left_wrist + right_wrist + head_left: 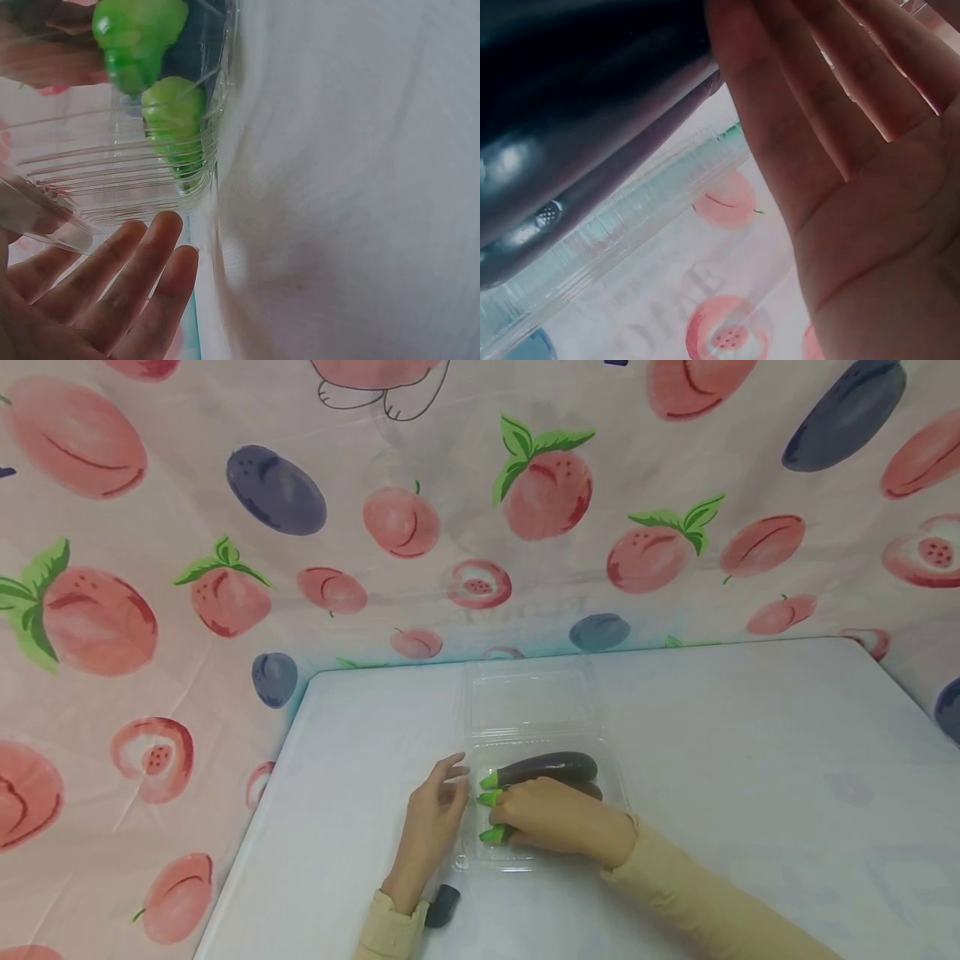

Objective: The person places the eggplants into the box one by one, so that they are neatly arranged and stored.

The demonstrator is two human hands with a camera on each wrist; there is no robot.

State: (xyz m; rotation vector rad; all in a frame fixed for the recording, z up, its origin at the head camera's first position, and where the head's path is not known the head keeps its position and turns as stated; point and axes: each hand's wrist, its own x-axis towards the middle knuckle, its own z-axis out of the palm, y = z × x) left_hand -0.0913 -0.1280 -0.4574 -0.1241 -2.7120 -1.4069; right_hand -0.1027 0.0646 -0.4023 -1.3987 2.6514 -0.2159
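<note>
An open clear plastic clamshell box stands on the white table with three eggplants in it, their green stem ends to the left. My right hand reaches in from the right, fingers bent around the nearest eggplant close to its green stem; the hand hides most of its body. The right wrist view shows dark glossy eggplants beside the fingers, with the fingertips out of sight. At the box's left side is my left hand, its fingers spread loosely by the ribbed wall.
The box's clear lid lies folded back toward the far table edge. A small black object is by the left wrist. Behind the table hangs a fruit-printed cloth.
</note>
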